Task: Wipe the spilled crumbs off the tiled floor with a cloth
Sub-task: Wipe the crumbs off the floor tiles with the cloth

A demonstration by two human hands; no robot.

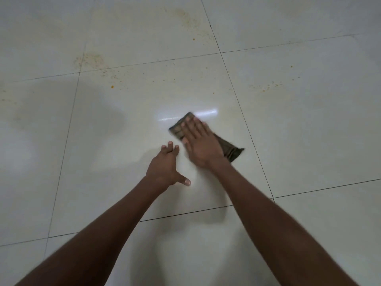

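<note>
A dark olive-brown cloth with faint stripes [231,148], folded roughly into a rectangle, lies flat on the glossy cream tiled floor [103,141] near the middle of the scene, a little to the right, its far corner touching a bright streak of reflected light. The right hand [199,140] rests palm-down on top of it, fingers [190,125] stretched out straight and close together, pressing the fabric to the tile rather than gripping it; the hand's edges are slightly blurred. A far-left part of the cloth shows past the fingertips, and a fringed corner sticks out on the near right, beyond the wrist. Just to the left and nearer, the left hand [165,168] holds nothing: its fingers are loosely spread and slightly curled with the tips toward the tile, the thumb splayed out to the right, though whether the tips actually touch the floor cannot be told. Farther off, scattered orange-yellow crumbs [112,86] dot the tiles, with a denser dusty patch at the far left by a grout line, another smear at the far centre, and a thin scatter to the far right.
</note>
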